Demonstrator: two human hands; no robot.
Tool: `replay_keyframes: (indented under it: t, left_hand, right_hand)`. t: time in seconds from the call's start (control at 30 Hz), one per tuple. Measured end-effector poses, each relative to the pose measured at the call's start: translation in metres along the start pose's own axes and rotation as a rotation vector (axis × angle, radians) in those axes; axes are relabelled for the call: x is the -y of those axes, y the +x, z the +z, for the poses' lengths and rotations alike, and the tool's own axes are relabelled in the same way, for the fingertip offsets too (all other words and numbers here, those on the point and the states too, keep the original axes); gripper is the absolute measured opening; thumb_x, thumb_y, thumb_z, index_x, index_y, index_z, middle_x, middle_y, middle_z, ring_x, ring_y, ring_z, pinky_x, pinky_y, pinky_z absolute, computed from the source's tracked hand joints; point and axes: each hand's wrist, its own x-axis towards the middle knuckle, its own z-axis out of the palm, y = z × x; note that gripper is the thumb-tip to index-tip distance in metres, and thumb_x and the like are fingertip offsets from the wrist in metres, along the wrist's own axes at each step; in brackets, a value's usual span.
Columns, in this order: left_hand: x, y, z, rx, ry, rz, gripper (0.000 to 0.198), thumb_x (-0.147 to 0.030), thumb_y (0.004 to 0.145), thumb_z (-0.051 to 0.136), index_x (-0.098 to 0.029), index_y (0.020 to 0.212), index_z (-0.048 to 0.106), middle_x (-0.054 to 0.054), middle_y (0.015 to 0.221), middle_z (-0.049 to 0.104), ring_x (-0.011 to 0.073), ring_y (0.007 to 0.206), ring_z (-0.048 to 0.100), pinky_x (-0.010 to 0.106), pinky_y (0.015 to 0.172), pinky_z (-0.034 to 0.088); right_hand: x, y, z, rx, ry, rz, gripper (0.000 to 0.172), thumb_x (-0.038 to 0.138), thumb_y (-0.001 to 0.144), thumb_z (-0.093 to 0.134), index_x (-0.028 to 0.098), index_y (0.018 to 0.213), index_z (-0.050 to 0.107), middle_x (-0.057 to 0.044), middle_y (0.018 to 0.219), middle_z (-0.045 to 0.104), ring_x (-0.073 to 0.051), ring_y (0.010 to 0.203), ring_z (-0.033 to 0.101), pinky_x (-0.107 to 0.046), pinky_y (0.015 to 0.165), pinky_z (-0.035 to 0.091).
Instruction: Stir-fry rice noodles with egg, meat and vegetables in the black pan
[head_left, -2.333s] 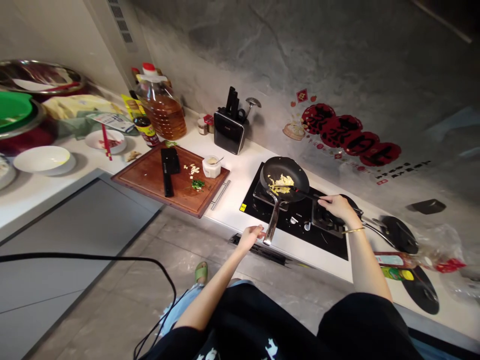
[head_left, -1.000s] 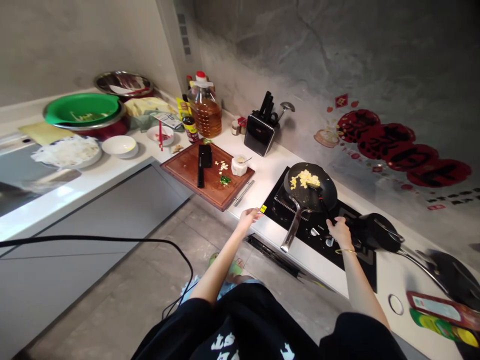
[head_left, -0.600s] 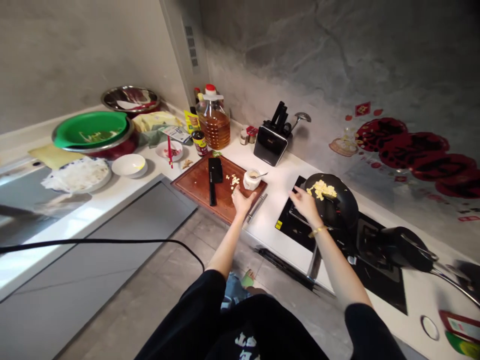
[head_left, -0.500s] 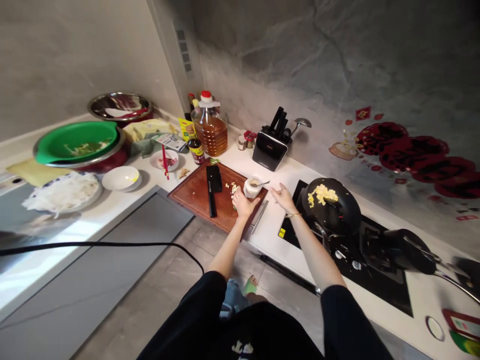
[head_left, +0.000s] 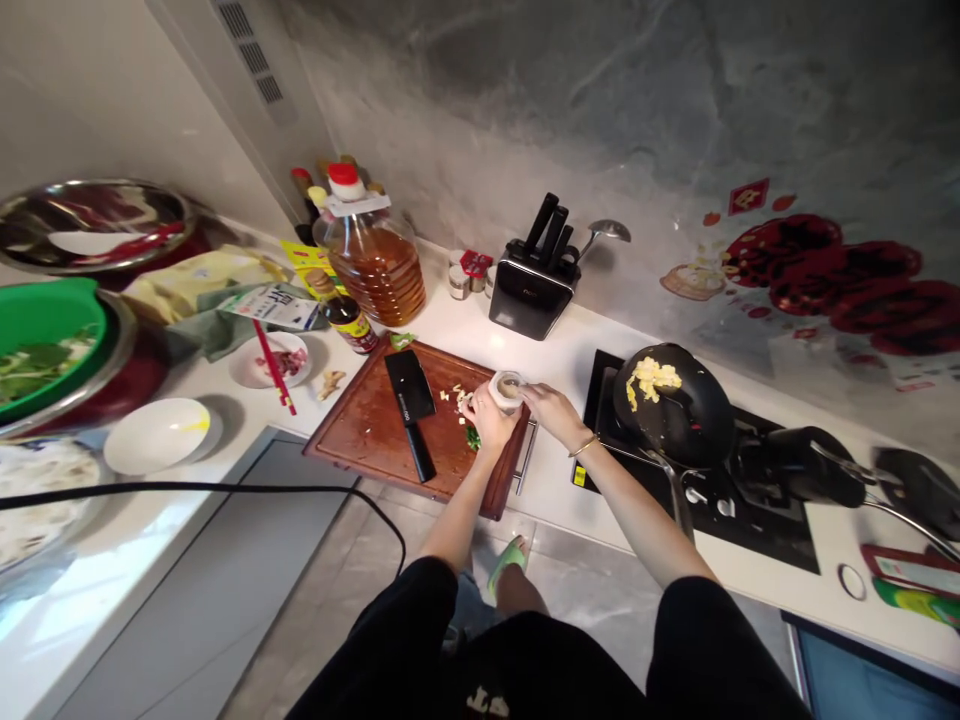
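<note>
A small white jar (head_left: pixel 508 403) is in the grip of my left hand (head_left: pixel 491 424), above the right side of the wooden cutting board (head_left: pixel 367 435). At the jar's mouth, the fingers of my right hand (head_left: pixel 555 412) are pinched on a spoon (head_left: pixel 519 388), its bowl inside the jar. Chopped white pieces (head_left: pixel 453 394) and some chopped greens (head_left: pixel 472 437) lie on the board near my left hand. Farther left on the board rests a black cleaver (head_left: pixel 411 398), its handle toward me.
On the right, a wok (head_left: pixel 697 415) with cooked egg (head_left: pixel 654 380) sits on the stove, beside a black pot (head_left: pixel 806 465). Behind the board stand a knife block (head_left: pixel 531 295), an oil jug (head_left: pixel 382 270) and a sauce bottle (head_left: pixel 349 320). Bowls (head_left: pixel 154 440) fill the left counter; a black cable (head_left: pixel 225 488) crosses there.
My right hand has moved left to the jar and closed on the spoon, which stuck out of the jar before. My left hand stays on the jar. The view has shifted closer.
</note>
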Motion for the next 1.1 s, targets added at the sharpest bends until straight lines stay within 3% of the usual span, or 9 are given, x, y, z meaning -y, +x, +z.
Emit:
replay_keyframes:
  t: [0.2, 0.4, 0.57, 0.77, 0.9, 1.0, 1.1]
  left_hand:
    - [-0.004, -0.005, 0.002, 0.056, -0.039, 0.054, 0.074, -0.032, 0.069, 0.064, -0.013, 0.133, 0.032, 0.019, 0.133, 0.044, 0.0294, 0.128, 0.036, 0.047, 0.11, 0.002]
    - [-0.006, -0.006, 0.003, 0.018, -0.046, 0.006, 0.072, -0.035, 0.07, 0.064, -0.013, 0.132, 0.035, 0.019, 0.131, 0.046, 0.0305, 0.129, 0.035, 0.046, 0.11, 0.006]
    - [-0.004, -0.004, 0.002, 0.008, -0.047, 0.015, 0.074, -0.035, 0.069, 0.066, -0.013, 0.132, 0.034, 0.019, 0.131, 0.047, 0.0288, 0.127, 0.038, 0.045, 0.111, 0.002]
    - [0.003, 0.001, 0.003, 0.026, -0.086, -0.008, 0.08, -0.036, 0.069, 0.066, -0.016, 0.136, 0.028, 0.017, 0.131, 0.047, 0.0287, 0.128, 0.038, 0.049, 0.11, 0.007]
    - [0.004, 0.0, -0.002, 0.028, 0.002, -0.029, 0.104, -0.045, 0.063, 0.071, -0.013, 0.143, 0.012, 0.023, 0.142, 0.032, 0.0323, 0.134, 0.027, 0.052, 0.109, 0.002]
    - [-0.005, -0.013, -0.01, -0.035, 0.055, -0.022, 0.116, -0.056, 0.061, 0.069, -0.007, 0.144, 0.003, 0.027, 0.147, 0.017, 0.0349, 0.138, 0.013, 0.052, 0.109, 0.0]
    - [-0.025, -0.037, -0.015, -0.115, 0.019, 0.031, 0.105, -0.059, 0.069, 0.06, -0.008, 0.144, 0.006, 0.025, 0.148, 0.016, 0.0328, 0.139, 0.011, 0.049, 0.11, 0.001]
  right_hand:
    - [-0.001, 0.009, -0.001, 0.062, -0.065, 0.103, 0.026, 0.016, 0.091, 0.039, 0.015, 0.105, 0.061, -0.01, 0.098, 0.068, -0.018, 0.089, 0.063, -0.028, 0.08, 0.047]
    - [-0.002, 0.007, -0.005, -0.018, 0.075, 0.239, 0.028, 0.022, 0.094, 0.035, 0.017, 0.1, 0.062, -0.009, 0.095, 0.07, -0.019, 0.084, 0.066, -0.028, 0.077, 0.047]
    - [-0.006, 0.005, -0.004, -0.105, 0.324, 0.319, 0.026, 0.029, 0.093, 0.038, 0.019, 0.095, 0.063, -0.006, 0.085, 0.071, -0.018, 0.079, 0.068, -0.027, 0.075, 0.05]
    - [-0.02, 0.006, 0.006, -0.404, 0.879, 0.621, 0.031, 0.043, 0.088, 0.044, 0.018, 0.084, 0.06, -0.006, 0.073, 0.071, -0.018, 0.07, 0.069, -0.032, 0.071, 0.056]
    - [-0.026, -0.007, 0.001, -0.638, 1.164, 0.802, 0.031, 0.046, 0.084, 0.051, 0.017, 0.078, 0.058, -0.006, 0.066, 0.069, -0.02, 0.069, 0.069, -0.037, 0.075, 0.057]
    - [-0.034, -0.039, -0.023, -0.793, 1.267, 0.796, 0.031, 0.046, 0.08, 0.058, 0.015, 0.078, 0.059, -0.006, 0.066, 0.069, -0.02, 0.071, 0.069, -0.039, 0.08, 0.056]
    - [-0.055, -0.098, -0.063, -1.007, 1.156, 0.712, 0.034, 0.047, 0.078, 0.06, 0.013, 0.086, 0.062, -0.006, 0.074, 0.071, -0.019, 0.076, 0.069, -0.04, 0.084, 0.054]
